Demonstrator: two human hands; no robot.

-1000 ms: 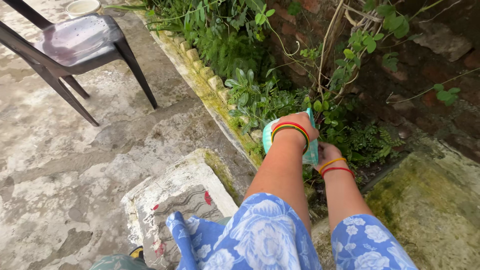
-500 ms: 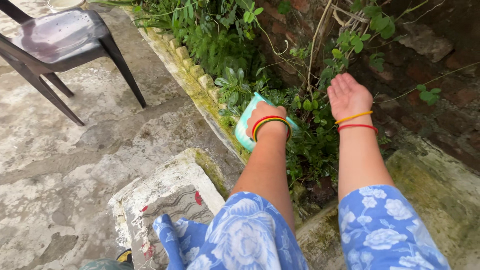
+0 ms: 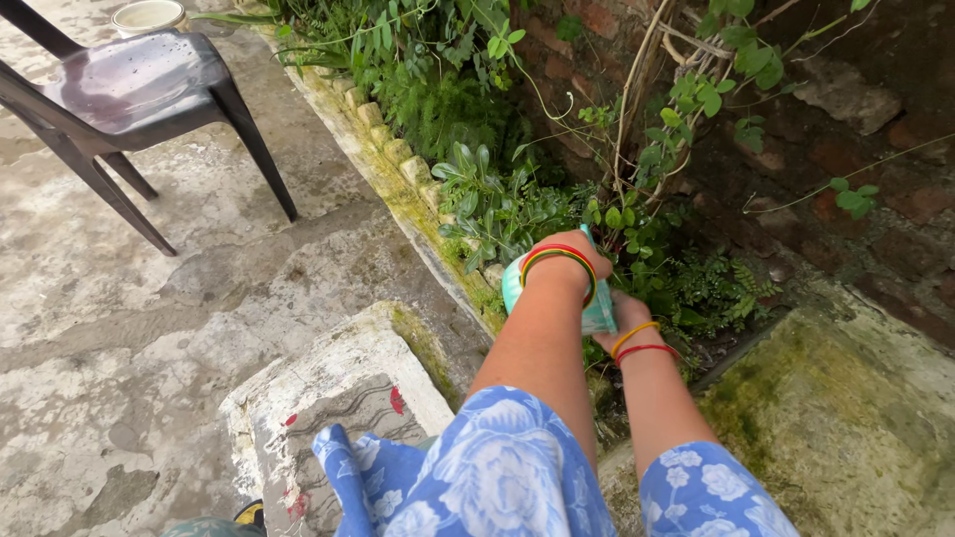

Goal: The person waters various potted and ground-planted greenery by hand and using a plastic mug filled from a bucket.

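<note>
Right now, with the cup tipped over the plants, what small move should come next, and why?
Probably bring the right hand closer under the lip of the light green cup. The left hand holds the cup tilted over the plants, and the right hand sits just below it, so it could catch whatever pours out.

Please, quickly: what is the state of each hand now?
Left hand: closed, holding the light green container.
Right hand: under the container, touching it; grip cannot be told.

The light green cup (image 3: 599, 314) is tipped on its side over the little green plants (image 3: 686, 283), held in the left hand (image 3: 577, 254), with the right hand (image 3: 625, 316) touching it underneath.
</note>
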